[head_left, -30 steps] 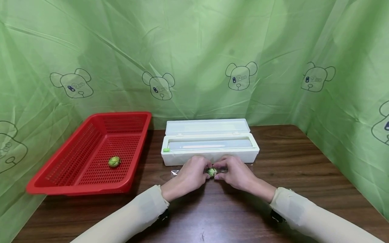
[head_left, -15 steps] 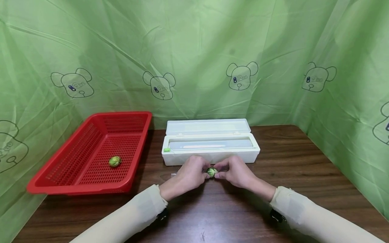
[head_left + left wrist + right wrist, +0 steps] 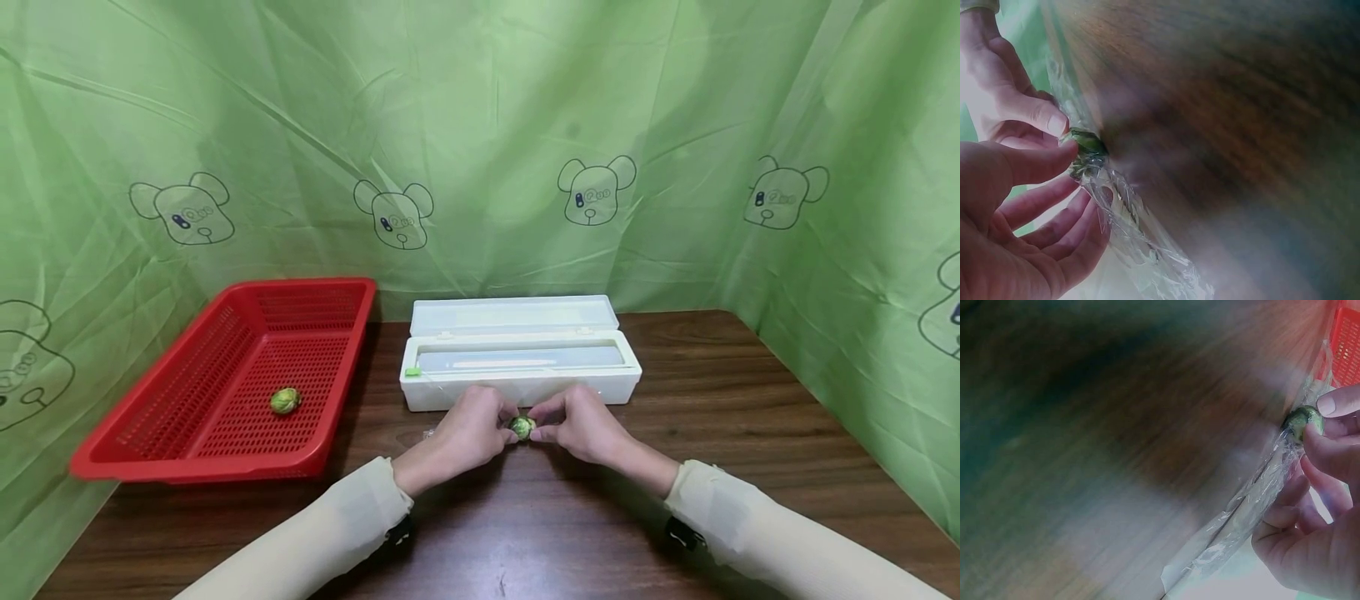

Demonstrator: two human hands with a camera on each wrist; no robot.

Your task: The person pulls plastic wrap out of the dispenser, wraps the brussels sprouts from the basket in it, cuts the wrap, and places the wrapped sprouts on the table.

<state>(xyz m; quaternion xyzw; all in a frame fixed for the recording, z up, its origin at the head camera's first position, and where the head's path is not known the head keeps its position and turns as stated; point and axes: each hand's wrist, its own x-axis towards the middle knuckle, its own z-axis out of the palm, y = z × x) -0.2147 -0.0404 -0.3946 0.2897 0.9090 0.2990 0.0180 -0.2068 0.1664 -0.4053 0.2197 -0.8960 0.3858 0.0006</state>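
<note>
Green sprout pinched from both sides

The left hand and right hand clamp their fingers on the green sprout, just in front of the open white box on the surface. Crinkled clear film trails either side. A second sprout lies in the red basket.

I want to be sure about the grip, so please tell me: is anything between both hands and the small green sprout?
Only clear plastic film is visible there, against the sprout; whether it lies under every fingertip of the left hand and right hand, I cannot tell.
</note>
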